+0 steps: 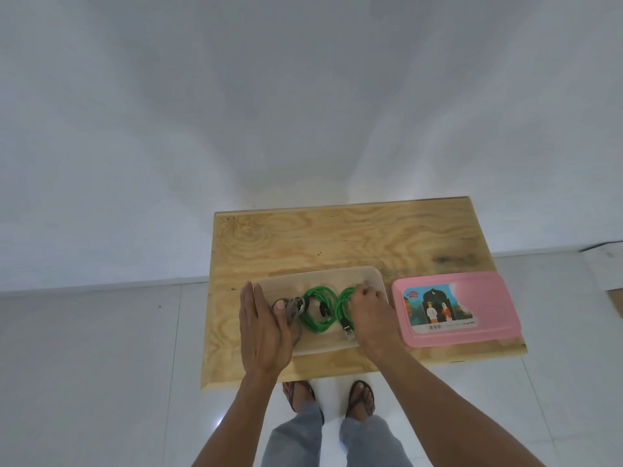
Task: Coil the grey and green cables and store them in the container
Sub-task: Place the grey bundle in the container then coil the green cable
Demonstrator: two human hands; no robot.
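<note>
storing step, by the look of it, and near its end: both cables already inside the clear container (367, 276) at lower centre of the frame, on the plywood counter (337, 237). grey cable (292, 306) bunched at the container's left end, green cable (317, 310) in two loops side by side across the middle and right, one dark plug with a pale tip lying toward the near rim. left hand (261, 326) flat, fingers straight and together, set edge-on against the container's left end, thumb tip touching the grey bundle, seemingly steadying the box. right hand (369, 310) reaching over the right end with fingers curled down onto the right green loop, apparently pinching or pressing it into place; exact grip hidden by the knuckles. pink lid (472, 318) lying flat just right of the container, apart from it. next, probably: tuck the loose plug and any raised loop below the rim, release both hands without springing the coils, then perhaps fetch the lid, though not demanded by the task.
</note>
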